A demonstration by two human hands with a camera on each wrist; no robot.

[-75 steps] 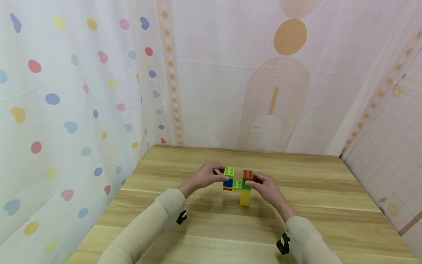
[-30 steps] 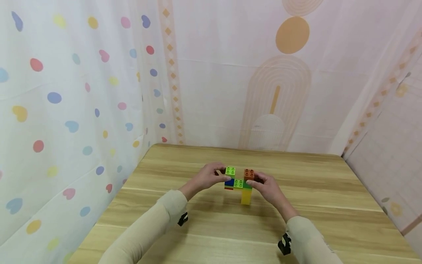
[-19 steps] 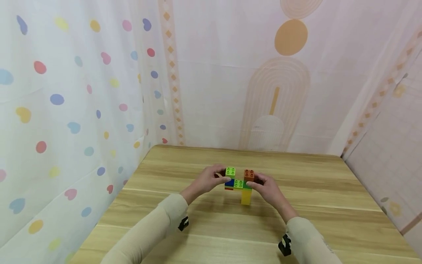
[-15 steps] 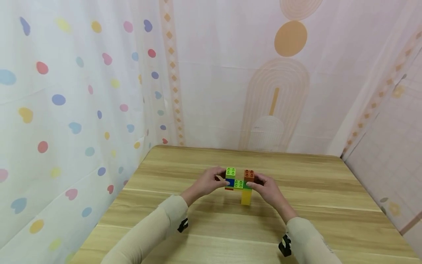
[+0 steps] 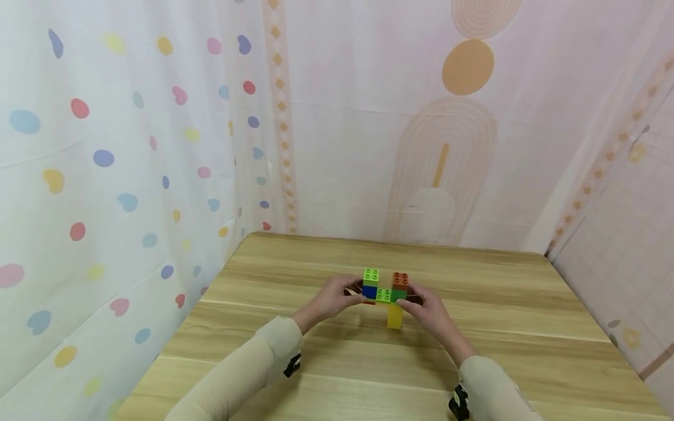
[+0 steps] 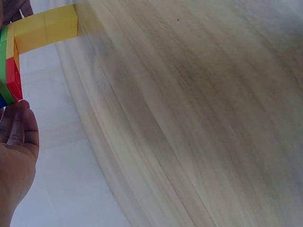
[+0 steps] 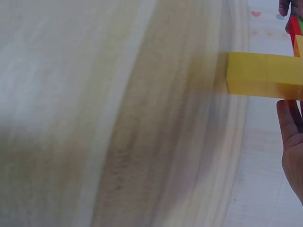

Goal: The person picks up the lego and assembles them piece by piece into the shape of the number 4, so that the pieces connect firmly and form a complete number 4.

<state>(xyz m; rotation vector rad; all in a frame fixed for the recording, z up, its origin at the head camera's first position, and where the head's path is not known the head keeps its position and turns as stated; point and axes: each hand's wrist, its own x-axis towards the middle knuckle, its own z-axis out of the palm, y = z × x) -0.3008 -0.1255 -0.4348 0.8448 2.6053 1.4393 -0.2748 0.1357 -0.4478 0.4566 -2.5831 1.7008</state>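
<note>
A joined toy building-brick structure (image 5: 383,296) stands between both hands, upright on a column of yellow bricks (image 7: 265,74) under its right side. On its left, a lime brick (image 5: 371,276) tops a blue brick (image 5: 370,292); on its right, a brown brick (image 5: 400,280) tops a green brick (image 5: 398,296). Lime studs show between them. Beneath the left end is a red brick (image 6: 14,79), with no column under it. My left hand (image 5: 333,298) pinches the left end, thumb low in front. My right hand (image 5: 430,309) grips the right end, thumb near the green brick's base.
The structure is over a wood-grain table (image 5: 337,368). Patterned curtains (image 5: 363,146) hang behind the table and along its left side. A small black device (image 5: 292,365) sits at the left cuff, another black device (image 5: 459,403) at the right.
Both thumbs have moved down, the left from the blue brick's upper part and the right from the brown brick's lower edge. The structure keeps its shape and stays nearly in place.
</note>
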